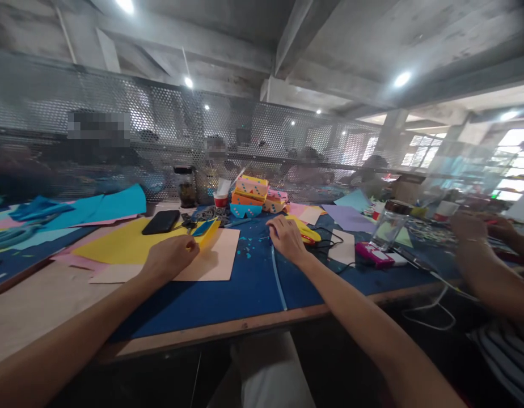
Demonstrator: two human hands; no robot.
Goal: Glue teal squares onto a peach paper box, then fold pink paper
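Observation:
My left hand is closed on a small yellow and blue paper box, which rests on a pale peach sheet. My right hand lies curled on the blue table mat, its fingers at the top end of a thin light-blue paper strip that runs toward the table's front edge. Whether the fingers pinch the strip I cannot make out. A yellow tool with a black cable lies just right of that hand.
A black phone lies on yellow paper. A stack of decorated paper boxes, a red cup and a dark jar stand before a perforated metal screen. Another person's hands work at the right, near a glass jar.

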